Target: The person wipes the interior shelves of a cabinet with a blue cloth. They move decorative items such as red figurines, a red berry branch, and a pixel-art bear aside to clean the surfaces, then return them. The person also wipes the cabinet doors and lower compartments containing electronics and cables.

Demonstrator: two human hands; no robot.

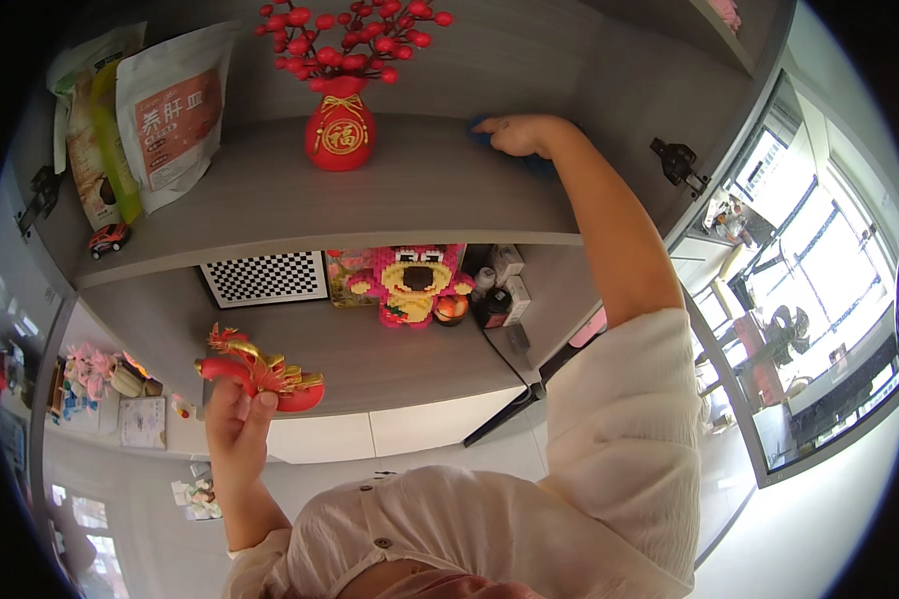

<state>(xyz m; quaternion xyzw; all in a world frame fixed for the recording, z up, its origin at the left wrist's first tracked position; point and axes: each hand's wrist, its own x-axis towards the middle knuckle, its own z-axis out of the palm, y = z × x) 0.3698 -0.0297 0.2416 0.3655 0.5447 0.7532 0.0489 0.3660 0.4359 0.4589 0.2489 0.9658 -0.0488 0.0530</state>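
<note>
My left hand (238, 427) is closed around a red and gold dragon ornament (292, 387), held up in front of the lower shelf. My right hand (525, 134) reaches to the right part of the upper shelf (440, 190). Its fingers press on a blue cloth (540, 165), mostly hidden under the hand. Left of that hand, a red pouch-shaped vase (341, 132) with gold trim stands upright, holding branches of red berries (355, 45).
Several upright bags (175, 120) and a small toy car (109, 240) occupy the upper shelf's left end. Below are a checkered board (266, 280), a pink block-built bear (410, 285) and small bottles (493, 304). An open glass door (759, 439) is at right; a dark hinge (675, 163) juts out.
</note>
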